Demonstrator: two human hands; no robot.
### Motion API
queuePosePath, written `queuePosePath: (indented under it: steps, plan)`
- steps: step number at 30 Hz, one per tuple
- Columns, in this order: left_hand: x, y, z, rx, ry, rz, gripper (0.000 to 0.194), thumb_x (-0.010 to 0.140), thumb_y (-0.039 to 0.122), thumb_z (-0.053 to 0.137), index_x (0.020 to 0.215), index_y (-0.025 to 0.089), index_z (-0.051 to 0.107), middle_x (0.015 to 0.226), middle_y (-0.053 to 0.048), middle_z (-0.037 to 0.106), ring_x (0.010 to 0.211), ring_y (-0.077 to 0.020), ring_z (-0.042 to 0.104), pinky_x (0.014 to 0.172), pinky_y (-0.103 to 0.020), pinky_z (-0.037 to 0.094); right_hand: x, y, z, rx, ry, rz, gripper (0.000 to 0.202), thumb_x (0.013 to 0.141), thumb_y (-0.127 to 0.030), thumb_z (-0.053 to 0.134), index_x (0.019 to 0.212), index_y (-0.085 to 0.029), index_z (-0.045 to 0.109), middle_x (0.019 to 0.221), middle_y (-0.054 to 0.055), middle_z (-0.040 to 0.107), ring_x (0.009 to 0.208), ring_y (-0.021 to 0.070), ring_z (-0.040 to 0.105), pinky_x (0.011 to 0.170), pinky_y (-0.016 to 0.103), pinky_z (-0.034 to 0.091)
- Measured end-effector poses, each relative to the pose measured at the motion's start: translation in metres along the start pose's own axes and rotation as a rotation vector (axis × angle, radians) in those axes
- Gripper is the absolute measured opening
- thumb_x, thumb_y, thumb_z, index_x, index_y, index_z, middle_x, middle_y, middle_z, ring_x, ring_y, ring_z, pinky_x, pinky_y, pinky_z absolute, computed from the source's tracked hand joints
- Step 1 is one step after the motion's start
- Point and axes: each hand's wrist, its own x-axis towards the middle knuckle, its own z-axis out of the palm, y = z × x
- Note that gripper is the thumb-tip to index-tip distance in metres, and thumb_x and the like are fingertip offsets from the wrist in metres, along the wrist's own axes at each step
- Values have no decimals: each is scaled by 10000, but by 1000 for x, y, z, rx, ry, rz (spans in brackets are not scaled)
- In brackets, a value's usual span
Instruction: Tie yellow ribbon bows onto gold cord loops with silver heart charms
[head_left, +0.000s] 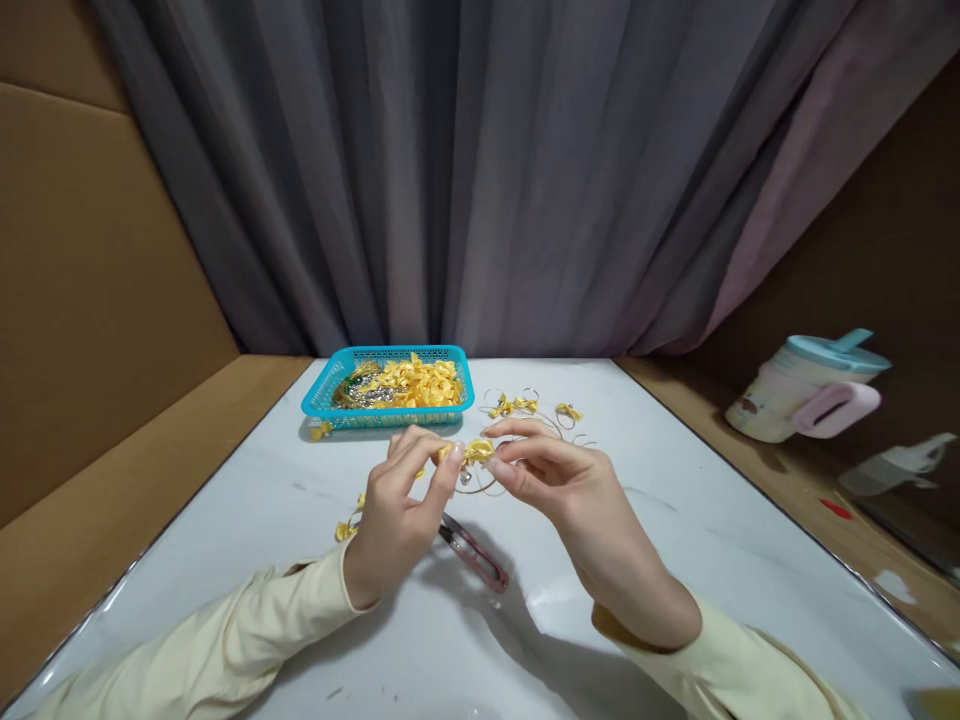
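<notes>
Here we are, both hands at work over the middle of the table (652, 560), and between them sits the yellow ribbon bow (478, 452), held up off the surface. Its long axis runs side to side, nearly level, one end toward each hand. The left hand (401, 490) has its thumb and forefinger pinched on the left end; the right hand (566, 480) comes in with fingers narrow, thumb and fingertips closed at the right end. Just under the bow there's a small silver bell (466, 479), and a thin cord loop (474, 491) curves below that. Down beneath the hands lie the thread snips (480, 560), tilted, blades up toward the left hand, pinkish handle toward the lower right. Beyond, the blue basket (386, 418) stands near the far edge, its long side across the view, with a pile of yellow bows (424, 382) inside. To the right of it, a few corded bows (504, 406) lie on the table, just past the right fingertips. Now the edges: the left and right borders slant outward toward us, both well apart from the hands, and the far one meets the grey curtain (525, 200). Room opens right of the right wrist and between the forearms.
</notes>
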Motion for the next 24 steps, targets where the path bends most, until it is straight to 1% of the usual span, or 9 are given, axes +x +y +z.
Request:
queuePosePath:
  steps: [3,6,9,14,21,24]
  plan:
    - [-2,1,1,15,-19,56,154,881,124,474,744,183,510,694,13,509,693,-139,465,679,-285,354,0,1,2,138,-28,54,51,694,-248,724,664,-217,698,887,19,628,788,139,578,660,264,480]
    - [-3,3,3,23,-28,92,136,877,105,477,774,182,520,690,15,510,697,-140,462,678,-287,351,1,1,4,188,-38,54,47,694,-228,724,659,-208,700,787,8,620,716,116,574,620,233,487]
    - [-2,4,3,22,-32,90,150,875,101,478,754,182,514,687,16,501,696,-139,459,675,-286,346,1,0,3,166,-33,40,56,700,-212,721,650,-197,702,770,7,613,701,107,571,612,216,486]
    - [-2,6,3,16,-56,58,181,879,109,475,713,181,484,682,17,480,688,-136,452,666,-282,340,0,2,3,141,-24,9,58,717,-217,716,664,-197,702,767,3,614,713,107,579,654,224,491]
    - [-3,6,3,-16,-93,34,163,884,115,470,737,181,493,683,23,481,683,-129,448,662,-277,337,0,3,4,98,6,-45,92,736,-193,699,645,-188,690,751,1,627,715,98,581,626,196,487]
    - [-3,6,3,-17,-94,24,167,884,112,472,733,182,489,687,22,478,690,-129,446,663,-275,336,0,2,5,134,27,-10,30,719,-193,714,720,-188,685,734,-4,652,682,93,601,626,193,503]
